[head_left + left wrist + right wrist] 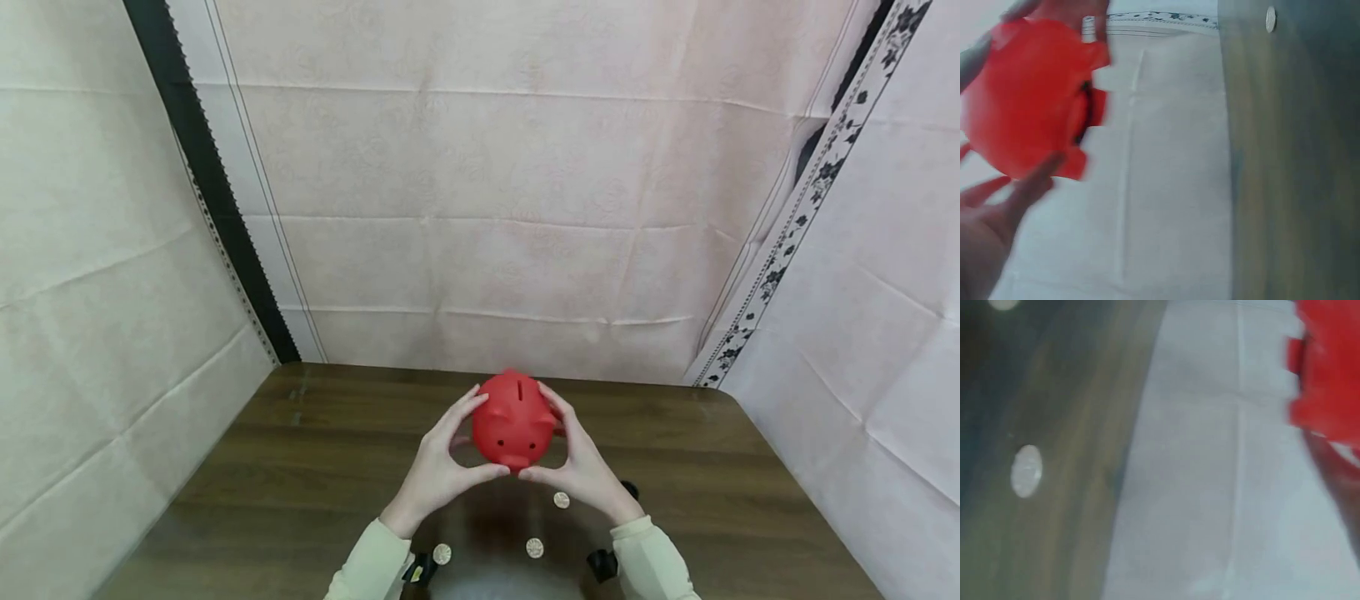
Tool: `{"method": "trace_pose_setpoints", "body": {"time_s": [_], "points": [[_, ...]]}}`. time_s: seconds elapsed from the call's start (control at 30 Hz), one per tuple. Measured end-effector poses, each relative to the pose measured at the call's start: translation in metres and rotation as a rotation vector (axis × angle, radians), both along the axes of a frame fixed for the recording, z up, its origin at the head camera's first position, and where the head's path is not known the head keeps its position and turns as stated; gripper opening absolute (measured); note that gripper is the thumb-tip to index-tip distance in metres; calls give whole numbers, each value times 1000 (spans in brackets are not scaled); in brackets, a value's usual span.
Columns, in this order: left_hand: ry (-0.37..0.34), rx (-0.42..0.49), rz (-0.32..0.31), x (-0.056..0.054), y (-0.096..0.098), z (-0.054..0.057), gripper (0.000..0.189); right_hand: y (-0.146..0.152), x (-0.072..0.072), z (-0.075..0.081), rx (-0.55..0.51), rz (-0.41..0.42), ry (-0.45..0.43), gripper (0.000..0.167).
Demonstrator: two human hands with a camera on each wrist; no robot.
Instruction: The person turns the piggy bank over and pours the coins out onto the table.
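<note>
A: In the head view, the person holds a red piggy bank (514, 421) up between both hands, lifted off the wooden table (315, 467). The left hand (442, 462) cups its left side, fingers curled round the top and thumb under the snout; the right hand (573, 458) mirrors that on the other side. Both hands are clamped on the pig, with the thumbs nearly meeting beneath it.

B: What lies near the hands?

A: Three coins sit on the table below them: one coin (561, 500) just under the right hand, a second coin (534, 547) between the wrists, and a third coin (442, 553) beside the left sleeve (371, 562).

B: Do the wrist views add anything?

A: The left wrist view shows the pig's underside and feet, blurred, with the left hand's fingers (1029, 187) against it, which the head view hides. The right wrist view catches only an edge of the bank at its right border, plus two coins on the table; the right hand's grip cannot be told from there.
</note>
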State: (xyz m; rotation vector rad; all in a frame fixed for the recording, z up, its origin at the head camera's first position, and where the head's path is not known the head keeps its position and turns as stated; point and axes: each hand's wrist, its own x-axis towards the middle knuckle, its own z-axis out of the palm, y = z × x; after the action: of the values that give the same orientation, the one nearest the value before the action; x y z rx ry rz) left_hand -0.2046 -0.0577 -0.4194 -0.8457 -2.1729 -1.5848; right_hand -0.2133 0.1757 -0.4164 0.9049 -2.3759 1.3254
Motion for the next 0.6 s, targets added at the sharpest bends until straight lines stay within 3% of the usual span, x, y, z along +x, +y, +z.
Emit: {"method": "trace_pose_setpoints", "body": {"time_s": [0.07, 0.13, 0.2, 0.3, 0.4, 0.47, 0.53, 0.6], "points": [[105, 11, -19, 2, -2, -1, 86, -2, -2, -1, -24, 51, 138, 110], [92, 38, -29, -2, -2, -9, 87, -6, -7, -7, -7, 54, 182, 111], [-5, 70, -44, -9, 0, -23, 87, -10, -13, -16, 40, 28, 140, 107], [-181, 95, -44, -15, 2, -44, 86, -15, -18, -31, 130, -14, -23, 104], [-226, 88, -52, -17, 1, -53, 85, -17, -18, -39, 124, -11, -103, 104], [-201, 85, -51, -17, 0, -50, 84, -19, -18, -38, 101, -8, -95, 104], [-168, 76, -48, -10, 0, -36, 83, -20, -16, -33, 83, -12, -59, 103], [-91, 44, -32, 3, 0, -20, 82, -21, -5, -20, 72, -5, 36, 103]]}}
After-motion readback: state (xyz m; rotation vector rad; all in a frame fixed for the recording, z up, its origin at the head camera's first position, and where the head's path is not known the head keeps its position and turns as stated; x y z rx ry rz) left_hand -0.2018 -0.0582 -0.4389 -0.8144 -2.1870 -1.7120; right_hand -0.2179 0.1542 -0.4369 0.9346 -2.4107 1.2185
